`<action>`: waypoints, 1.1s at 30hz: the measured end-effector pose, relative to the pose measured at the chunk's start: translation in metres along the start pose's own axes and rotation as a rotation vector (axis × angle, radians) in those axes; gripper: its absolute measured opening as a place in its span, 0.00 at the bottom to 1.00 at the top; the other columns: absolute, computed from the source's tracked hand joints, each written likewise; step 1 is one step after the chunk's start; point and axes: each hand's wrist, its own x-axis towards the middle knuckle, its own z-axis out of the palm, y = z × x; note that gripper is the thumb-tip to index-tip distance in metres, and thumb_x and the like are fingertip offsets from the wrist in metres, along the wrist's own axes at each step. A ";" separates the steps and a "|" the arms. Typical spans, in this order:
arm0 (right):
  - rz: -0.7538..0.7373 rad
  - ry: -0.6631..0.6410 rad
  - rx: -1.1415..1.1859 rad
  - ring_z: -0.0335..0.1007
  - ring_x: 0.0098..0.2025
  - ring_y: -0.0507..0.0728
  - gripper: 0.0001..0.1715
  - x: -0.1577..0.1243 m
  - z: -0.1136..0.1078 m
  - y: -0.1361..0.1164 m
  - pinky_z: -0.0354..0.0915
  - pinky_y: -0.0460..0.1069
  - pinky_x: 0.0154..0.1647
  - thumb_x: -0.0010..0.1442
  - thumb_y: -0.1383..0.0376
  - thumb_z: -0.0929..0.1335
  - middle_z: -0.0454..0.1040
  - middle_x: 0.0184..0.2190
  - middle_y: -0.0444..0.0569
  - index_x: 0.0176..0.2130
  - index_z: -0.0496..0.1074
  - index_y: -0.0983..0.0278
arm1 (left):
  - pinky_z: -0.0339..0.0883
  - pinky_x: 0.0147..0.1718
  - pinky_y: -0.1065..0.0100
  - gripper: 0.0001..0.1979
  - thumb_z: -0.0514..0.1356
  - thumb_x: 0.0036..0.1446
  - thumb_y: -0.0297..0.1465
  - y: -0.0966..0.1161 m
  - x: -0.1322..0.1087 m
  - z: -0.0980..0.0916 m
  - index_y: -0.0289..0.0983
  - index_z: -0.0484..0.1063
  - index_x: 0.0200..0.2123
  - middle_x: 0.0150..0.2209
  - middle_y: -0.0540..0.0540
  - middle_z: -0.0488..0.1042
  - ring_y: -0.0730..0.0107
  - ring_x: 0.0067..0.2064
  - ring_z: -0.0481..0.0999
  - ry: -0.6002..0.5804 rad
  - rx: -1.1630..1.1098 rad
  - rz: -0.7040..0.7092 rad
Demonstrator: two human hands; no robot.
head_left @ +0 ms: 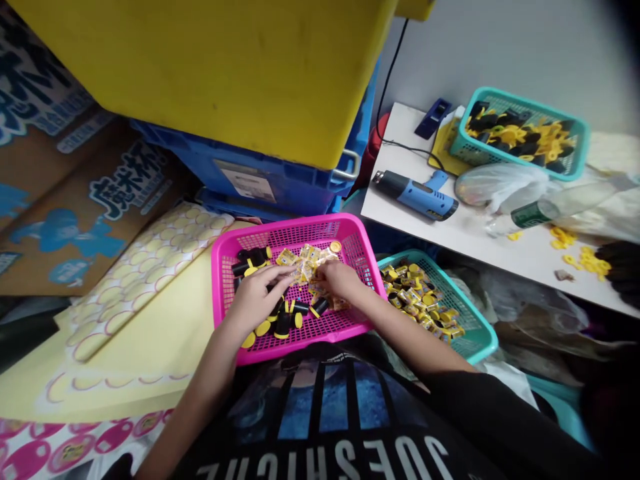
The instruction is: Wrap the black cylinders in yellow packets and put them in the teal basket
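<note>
Two hands: the person's left hand (255,300) and right hand (340,280) meet over a pink plastic basket (280,230), a little apart, palms down, seen from the head camera.
Left arm: bare, it rises from the lower left, with the wrist angled up and the hand pointing right.
Right arm: it comes in from the lower right, out of a black sleeve (465,407), with the hand pointing left.
Left fingers (280,277): extended, close together, reaching toward the sachets; I cannot tell whether they have hold of anything.
Right fingers (323,273): curled down among the sachets; I cannot tell whether they grip one.
Basket contents: foil sachets (303,263) lie bunched mid-basket, between the hands. Black cylinders with yellow caps (284,325) lie scattered beside them, their long axes pointing every which way, most left of centre and under the left hand.
Nearby: a teal basket (480,340) just right of the pink one holds a heap of capped cylinders and sachets.
Beyond: a white table (400,207) carries a blue heat gun (415,193) and a second teal basket (520,110).
Left side: sheets of printed labels (140,280) lie below a yellow bin (200,73).
</note>
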 end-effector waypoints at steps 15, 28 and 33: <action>-0.281 -0.049 0.595 0.61 0.27 0.50 0.17 -0.020 -0.060 -0.044 0.56 0.46 0.31 0.60 0.54 0.67 0.67 0.24 0.41 0.28 0.69 0.65 | 0.71 0.29 0.71 0.13 0.69 0.45 0.35 0.010 0.011 0.011 0.36 0.73 0.32 0.25 0.51 0.76 0.73 0.26 0.76 0.133 -0.739 -0.292; -0.202 -0.255 0.043 0.69 0.37 0.60 0.17 -0.013 0.018 -0.037 0.61 0.52 0.36 0.53 0.66 0.69 0.75 0.37 0.57 0.44 0.71 0.65 | 0.74 0.28 0.69 0.17 0.70 0.43 0.38 0.003 0.009 0.006 0.34 0.80 0.36 0.28 0.47 0.81 0.71 0.25 0.77 0.334 -0.593 -0.367; -0.223 -0.303 0.148 0.68 0.33 0.57 0.24 -0.010 0.022 -0.029 0.61 0.50 0.33 0.46 0.67 0.71 0.74 0.34 0.52 0.45 0.72 0.65 | 0.76 0.34 0.65 0.20 0.71 0.42 0.41 0.002 0.001 0.002 0.35 0.81 0.37 0.34 0.44 0.82 0.68 0.29 0.79 0.370 -0.591 -0.409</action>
